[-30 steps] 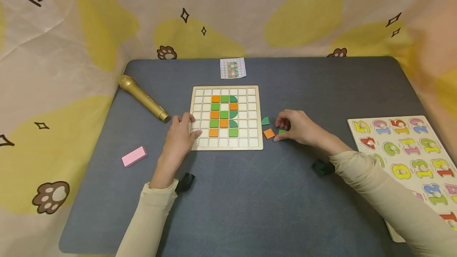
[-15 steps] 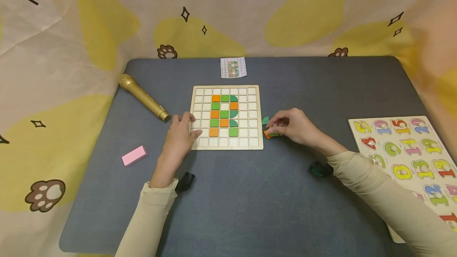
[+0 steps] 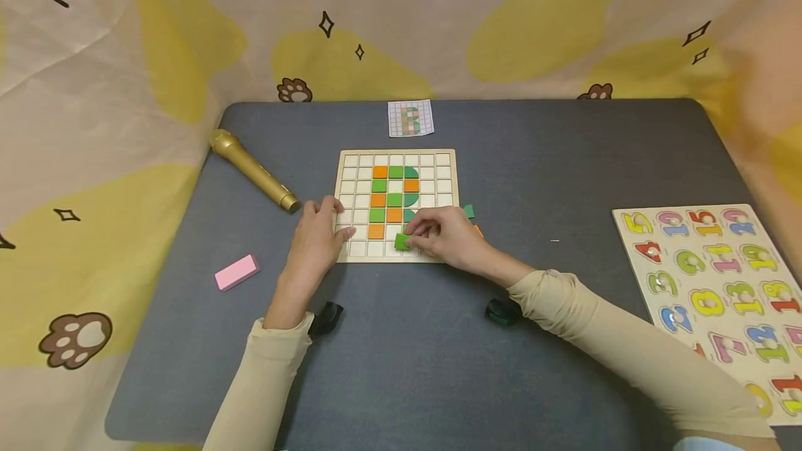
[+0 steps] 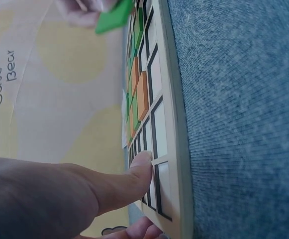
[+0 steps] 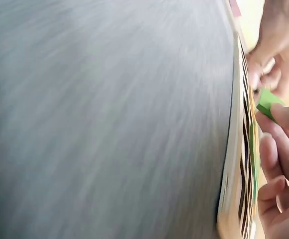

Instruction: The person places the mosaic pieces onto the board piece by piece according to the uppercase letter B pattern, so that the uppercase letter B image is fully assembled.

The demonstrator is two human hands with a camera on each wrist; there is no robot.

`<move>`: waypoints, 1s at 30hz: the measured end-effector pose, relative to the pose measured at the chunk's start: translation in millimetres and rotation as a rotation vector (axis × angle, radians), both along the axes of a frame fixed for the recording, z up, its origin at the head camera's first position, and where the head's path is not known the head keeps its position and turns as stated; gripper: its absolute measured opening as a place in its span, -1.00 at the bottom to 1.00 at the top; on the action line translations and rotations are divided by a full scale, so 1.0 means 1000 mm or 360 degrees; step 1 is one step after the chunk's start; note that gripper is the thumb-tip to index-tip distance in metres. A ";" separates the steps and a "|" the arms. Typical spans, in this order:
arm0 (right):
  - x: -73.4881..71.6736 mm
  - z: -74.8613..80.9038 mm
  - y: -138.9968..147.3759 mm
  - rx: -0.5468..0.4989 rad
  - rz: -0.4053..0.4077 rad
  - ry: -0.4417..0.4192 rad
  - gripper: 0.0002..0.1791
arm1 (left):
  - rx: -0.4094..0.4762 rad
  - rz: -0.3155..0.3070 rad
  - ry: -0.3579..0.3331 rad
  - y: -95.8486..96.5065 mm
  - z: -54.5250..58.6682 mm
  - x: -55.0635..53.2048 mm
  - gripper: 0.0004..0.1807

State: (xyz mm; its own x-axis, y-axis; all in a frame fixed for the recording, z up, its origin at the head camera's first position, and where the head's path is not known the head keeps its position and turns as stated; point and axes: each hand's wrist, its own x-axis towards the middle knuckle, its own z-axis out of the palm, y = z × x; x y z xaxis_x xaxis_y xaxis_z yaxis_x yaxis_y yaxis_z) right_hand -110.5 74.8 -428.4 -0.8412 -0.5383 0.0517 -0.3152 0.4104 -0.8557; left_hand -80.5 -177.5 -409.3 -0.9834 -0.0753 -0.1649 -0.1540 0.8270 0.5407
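My right hand (image 3: 447, 236) pinches a green square tile (image 3: 402, 241) between thumb and fingertips over the lower rows of the wooden grid board (image 3: 443, 159). In the right wrist view, that green tile (image 5: 267, 100) is tilted above the board's surface. Orange, light green and dark green tiles (image 3: 379, 186) form a pattern in the board's middle columns. My left hand (image 3: 313, 239) rests on the board's left edge. Its straight thumb (image 4: 129, 183) lies on the grid in the left wrist view. Beside the board's right edge lie a dark green piece (image 3: 468, 211) and a partly hidden orange tile (image 3: 479, 231).
A printed pattern card (image 3: 411, 119) lies behind the board. To the left are a gold microphone (image 3: 253, 170) and a pink block (image 3: 237, 273). A number puzzle board (image 3: 708, 280) occupies the table's right side, beneath the right forearm at its near end.
My right hand has picked up the green tile from beside the board and carried it left over the grid. The left hand has stayed on the board's edge.
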 end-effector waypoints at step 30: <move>-0.015 0.002 0.018 0.0293 0.0115 0.0077 -0.84 | 0.0003 -0.0013 0.0003 0.000 0.001 0.000 -0.54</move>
State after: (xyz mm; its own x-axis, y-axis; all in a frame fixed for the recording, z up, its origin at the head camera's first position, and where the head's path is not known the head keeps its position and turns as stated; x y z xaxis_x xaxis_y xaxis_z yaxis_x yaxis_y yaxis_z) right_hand -125.5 92.9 -426.4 -0.7989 -0.6013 -0.0141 -0.3883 0.5334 -0.7515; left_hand -80.5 -177.7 -408.7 -0.9843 -0.0671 -0.1630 -0.1462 0.8272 0.5426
